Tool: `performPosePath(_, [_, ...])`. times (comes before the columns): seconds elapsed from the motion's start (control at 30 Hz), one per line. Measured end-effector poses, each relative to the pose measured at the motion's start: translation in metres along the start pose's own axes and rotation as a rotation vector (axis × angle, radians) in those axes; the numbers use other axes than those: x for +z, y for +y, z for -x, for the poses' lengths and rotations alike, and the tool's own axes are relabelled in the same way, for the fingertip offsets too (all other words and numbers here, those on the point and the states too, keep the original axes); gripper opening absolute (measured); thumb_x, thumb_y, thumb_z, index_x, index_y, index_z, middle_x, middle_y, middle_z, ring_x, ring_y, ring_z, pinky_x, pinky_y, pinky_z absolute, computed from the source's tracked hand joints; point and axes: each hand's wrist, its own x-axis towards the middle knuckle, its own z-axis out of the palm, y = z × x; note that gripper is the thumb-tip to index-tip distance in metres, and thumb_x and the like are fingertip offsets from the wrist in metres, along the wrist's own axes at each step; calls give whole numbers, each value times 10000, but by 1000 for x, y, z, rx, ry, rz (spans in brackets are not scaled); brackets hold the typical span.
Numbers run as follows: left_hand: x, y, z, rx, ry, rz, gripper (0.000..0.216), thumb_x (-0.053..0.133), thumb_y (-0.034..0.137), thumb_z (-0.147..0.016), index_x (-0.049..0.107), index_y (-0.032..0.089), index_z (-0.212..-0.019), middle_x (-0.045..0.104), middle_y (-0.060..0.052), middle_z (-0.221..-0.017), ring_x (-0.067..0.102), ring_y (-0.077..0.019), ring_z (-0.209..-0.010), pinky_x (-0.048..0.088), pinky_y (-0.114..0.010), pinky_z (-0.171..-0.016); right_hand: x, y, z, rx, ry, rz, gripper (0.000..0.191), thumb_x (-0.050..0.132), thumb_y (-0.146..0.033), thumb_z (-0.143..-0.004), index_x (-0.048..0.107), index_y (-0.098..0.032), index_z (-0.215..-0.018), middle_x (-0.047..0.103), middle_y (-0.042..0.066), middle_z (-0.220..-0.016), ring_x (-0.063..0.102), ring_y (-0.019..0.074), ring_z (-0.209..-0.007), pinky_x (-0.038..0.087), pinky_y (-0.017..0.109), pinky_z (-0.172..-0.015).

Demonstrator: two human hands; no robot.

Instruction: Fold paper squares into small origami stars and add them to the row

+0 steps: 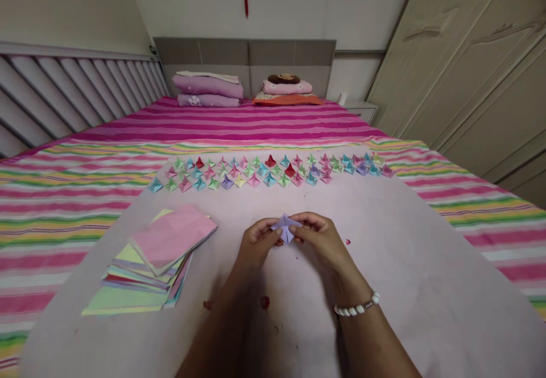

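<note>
A small folded piece of lavender origami paper [286, 223] is pinched between both hands, just above a pale board. On its left side my left hand [259, 240] grips it, the thumb pressed on the front. From the other side my right hand [316, 236] holds it the same way, thumb on the front and fingers behind. Creases and a diamond-like outline show on the paper. Fingertips behind it are partly hidden. Beyond the hands, several small folded paper pieces [269, 179] in many colours stand in rows.
A loose stack of coloured paper sheets [174, 236] lies to the left on the pale board [426, 264]. Under the board is a striped bedspread [478, 196]. Folded bedding [209, 86] sits by the headboard [273, 54]. A railing [81, 88] runs along the left.
</note>
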Motion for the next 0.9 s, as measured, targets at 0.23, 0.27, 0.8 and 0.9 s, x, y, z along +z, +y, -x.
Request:
performPosePath(0.23, [1, 2, 5, -50, -42, 119, 177, 653, 282, -730, 730, 180, -852, 704, -41, -835, 612, -138, -744, 494, -252, -668, -1, 1, -1, -12, 17, -1, 99, 707, -189, -571, 742, -186, -664, 604, -17, -480, 490, 105, -466, 395, 238, -489])
performPosePath(0.27, [2, 3, 5, -55, -46, 134, 186, 645, 304, -738, 731, 174, -840, 703, -49, -835, 613, -142, -744, 495, -254, -663, -1, 1, -1, -13, 23, 1, 99, 691, -178, -570, 740, -187, -656, 605, -17, -483, 491, 105, -471, 394, 238, -492])
performPosePath(0.8, [9, 3, 2, 48, 71, 42, 420, 797, 295, -577, 655, 156, -947, 681, -4, -724, 608, -119, -644, 462, -246, -634, -1, 4, -1, -73, 3, 7, 398, 792, -249, -582, 701, -199, -966, 651, 5, -746, 582, 136, -645, 447, 252, -581])
performPosePath(0.9, [11, 3, 2, 16, 100, 108, 593, 827, 290, -531, 601, 146, -1061, 709, -49, -832, 660, -170, -770, 485, -296, -741, -1, 5, -2, -78, -12, -27, 430, 806, -247, -574, 685, -202, -984, 647, -7, -729, 598, 140, -649, 460, 266, -611])
